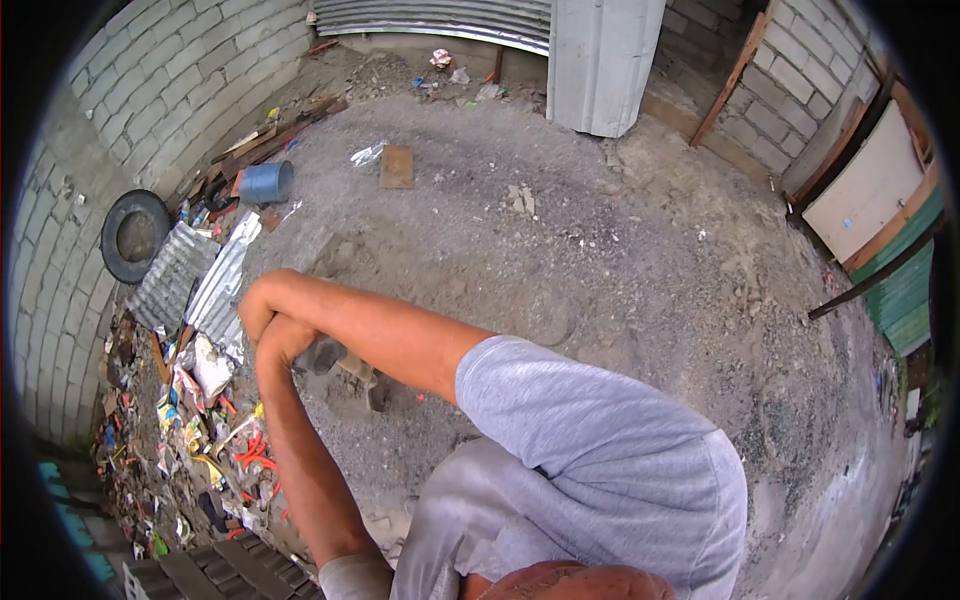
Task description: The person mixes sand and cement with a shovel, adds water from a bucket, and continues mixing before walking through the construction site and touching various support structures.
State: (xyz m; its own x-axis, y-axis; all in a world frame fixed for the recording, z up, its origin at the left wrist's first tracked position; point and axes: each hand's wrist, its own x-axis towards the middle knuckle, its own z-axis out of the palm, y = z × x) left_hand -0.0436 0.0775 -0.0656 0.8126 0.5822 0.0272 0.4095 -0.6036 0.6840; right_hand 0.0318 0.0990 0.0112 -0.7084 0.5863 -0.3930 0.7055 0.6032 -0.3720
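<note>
My forearms cross at the left of the head view. My right hand (257, 302) bends down at the wrist and lies right against my left hand (286, 338). Both hands look curled closed, their fingers mostly turned away from me; I cannot tell what they hold. Just to the right of them, low over the ground, show a dark grey piece (322, 356) and a pale brown, stick-like piece (356, 368), partly hidden by my right forearm. Around these lies loose grey soil and gravel (420, 260).
Rubbish (190, 420) and corrugated sheets (180, 272) line the left wall, beside a tyre (113, 251) and a blue bucket (266, 182). A flat brown board (397, 167) lies ahead. Grey blocks (200, 575) are stacked at bottom left. Panels (870, 190) lean at the right.
</note>
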